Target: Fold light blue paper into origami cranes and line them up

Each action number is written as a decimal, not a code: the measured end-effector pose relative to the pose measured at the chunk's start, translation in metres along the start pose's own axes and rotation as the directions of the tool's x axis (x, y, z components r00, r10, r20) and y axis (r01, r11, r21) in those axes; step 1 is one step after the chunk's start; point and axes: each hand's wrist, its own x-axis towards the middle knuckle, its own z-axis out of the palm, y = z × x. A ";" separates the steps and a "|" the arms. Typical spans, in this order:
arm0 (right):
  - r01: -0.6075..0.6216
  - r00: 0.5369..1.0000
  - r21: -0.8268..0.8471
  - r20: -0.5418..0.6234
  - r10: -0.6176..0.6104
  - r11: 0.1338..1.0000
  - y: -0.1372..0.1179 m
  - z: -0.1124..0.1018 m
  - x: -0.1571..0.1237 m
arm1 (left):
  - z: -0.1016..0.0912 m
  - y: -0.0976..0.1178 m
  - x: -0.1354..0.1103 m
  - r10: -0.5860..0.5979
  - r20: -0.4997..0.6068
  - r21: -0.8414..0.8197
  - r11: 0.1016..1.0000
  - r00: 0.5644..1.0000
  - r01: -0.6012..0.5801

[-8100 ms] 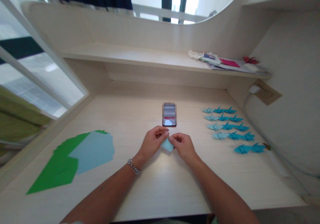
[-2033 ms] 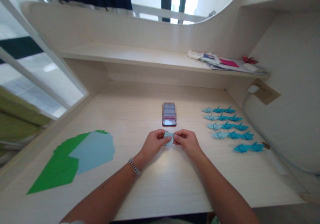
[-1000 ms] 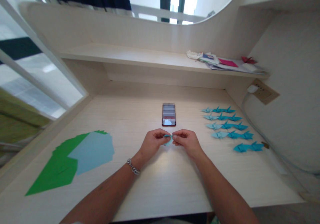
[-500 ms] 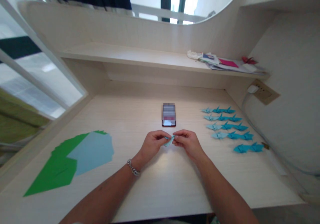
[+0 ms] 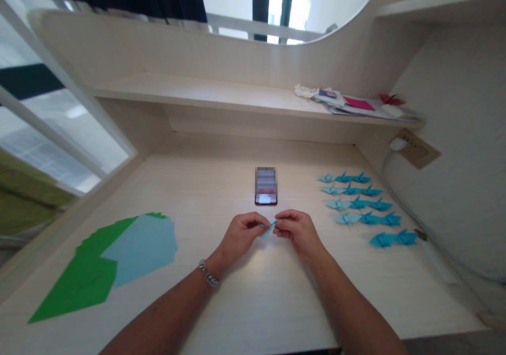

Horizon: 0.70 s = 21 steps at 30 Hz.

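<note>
A small folded piece of light blue paper (image 5: 268, 229) is pinched between both of my hands just above the desk (image 5: 253, 302). My left hand (image 5: 240, 234), with a metal bracelet on its wrist, grips the paper's left side with closed fingers. My right hand (image 5: 298, 232) pinches its right tip. Most of the paper is hidden by my fingers. A phone (image 5: 266, 186) lies flat just beyond my hands.
Several blue origami cranes (image 5: 361, 205) stand in rows on the right of the desk. Flat green sheets (image 5: 79, 281) and light blue sheets (image 5: 142, 247) lie at the left. Papers (image 5: 356, 106) lie on the shelf at the back right. A wall socket (image 5: 415, 149) has a cable.
The paper has been folded smaller and narrower between my fingers. My hands have stayed in the same place in front of the phone; the view has tilted slightly.
</note>
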 end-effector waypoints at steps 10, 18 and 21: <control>-0.020 0.999 0.010 0.047 0.020 1.000 -0.002 -0.003 0.000 | 0.000 -0.002 0.001 -0.013 0.002 -0.032 0.999 1.000 0.013; 0.003 0.999 -0.029 0.053 -0.001 1.000 -0.001 -0.005 0.000 | -0.001 -0.004 0.001 -0.038 0.018 -0.033 0.999 0.999 0.039; -0.007 0.997 -0.068 0.080 0.012 0.998 0.000 -0.005 -0.001 | -0.001 -0.006 0.001 -0.042 0.032 -0.021 0.999 0.999 0.042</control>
